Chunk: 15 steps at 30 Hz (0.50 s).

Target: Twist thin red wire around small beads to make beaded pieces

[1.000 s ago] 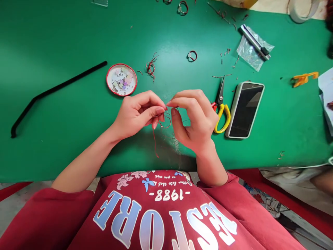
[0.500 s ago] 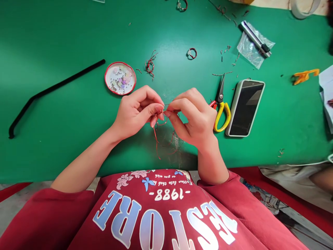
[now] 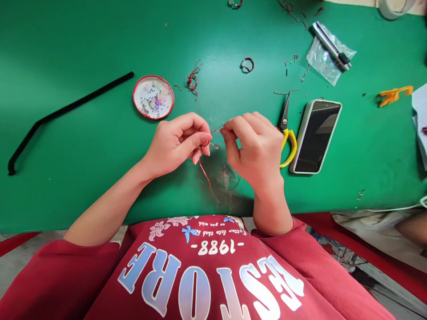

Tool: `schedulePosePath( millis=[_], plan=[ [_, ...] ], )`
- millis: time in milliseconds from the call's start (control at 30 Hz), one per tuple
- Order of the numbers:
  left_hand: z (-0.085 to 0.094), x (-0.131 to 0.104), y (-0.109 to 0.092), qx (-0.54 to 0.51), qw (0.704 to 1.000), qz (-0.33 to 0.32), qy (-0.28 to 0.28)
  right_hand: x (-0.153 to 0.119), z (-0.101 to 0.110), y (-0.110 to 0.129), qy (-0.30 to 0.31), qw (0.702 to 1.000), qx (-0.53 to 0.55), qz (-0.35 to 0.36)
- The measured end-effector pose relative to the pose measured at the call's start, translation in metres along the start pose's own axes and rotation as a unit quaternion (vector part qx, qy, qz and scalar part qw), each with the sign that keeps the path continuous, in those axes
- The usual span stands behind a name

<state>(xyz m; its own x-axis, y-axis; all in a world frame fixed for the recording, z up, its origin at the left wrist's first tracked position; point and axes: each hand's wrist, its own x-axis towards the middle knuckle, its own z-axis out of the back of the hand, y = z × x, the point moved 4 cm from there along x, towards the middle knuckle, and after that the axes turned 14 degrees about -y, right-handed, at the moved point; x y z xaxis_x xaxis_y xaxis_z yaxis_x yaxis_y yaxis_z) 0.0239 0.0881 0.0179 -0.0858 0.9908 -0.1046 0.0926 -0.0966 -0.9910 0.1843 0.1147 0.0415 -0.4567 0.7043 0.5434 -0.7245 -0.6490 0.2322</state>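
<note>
Between thumb and fingers, my left hand (image 3: pixel 182 142) pinches a small piece of knotted red cord (image 3: pixel 208 178), whose loose ends hang down over the table. My right hand (image 3: pixel 255 144) is closed on thin strands of the same cord, drawn out a short way to the right. A dark strand and a red one span the gap between the hands. The knot itself is mostly hidden by my left fingers. Beyond my left hand sits a red-rimmed lid (image 3: pixel 134 100) with tiny beads and pastel beads (image 3: pixel 156 101) in it.
Yellow-handled scissors (image 3: pixel 288 149) lie beside my right hand, next to a phone (image 3: pixel 316 138). Farther back are a cord ring (image 3: pixel 247 65), a red cord tangle (image 3: pixel 192 81) and a metal tube on a plastic bag (image 3: pixel 325 60). A bent black strip (image 3: pixel 73 106) lies left; an orange clip (image 3: pixel 395 95), right.
My right hand has moved right and slightly up, away from my left hand, drawing the strands out between them. The hanging cord end has swung right. My left hand keeps its pinch.
</note>
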Motion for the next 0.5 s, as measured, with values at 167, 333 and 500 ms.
schedulePosePath(
  millis=[167, 333, 500],
  plan=[
    [0.000, 0.000, -0.003, -0.005, 1.000, -0.004, -0.008, -0.002, 0.001, -0.011, 0.008, 0.998, 0.028, -0.058],
    [0.004, 0.001, -0.006, 0.009, 0.999, -0.018, -0.025, -0.001, 0.007, -0.018, -0.017, 0.997, 0.012, -0.072],
    [0.006, 0.003, -0.006, -0.019, 0.999, -0.024, -0.038, 0.003, 0.009, -0.017, -0.001, 0.998, -0.048, -0.029]
  ],
)
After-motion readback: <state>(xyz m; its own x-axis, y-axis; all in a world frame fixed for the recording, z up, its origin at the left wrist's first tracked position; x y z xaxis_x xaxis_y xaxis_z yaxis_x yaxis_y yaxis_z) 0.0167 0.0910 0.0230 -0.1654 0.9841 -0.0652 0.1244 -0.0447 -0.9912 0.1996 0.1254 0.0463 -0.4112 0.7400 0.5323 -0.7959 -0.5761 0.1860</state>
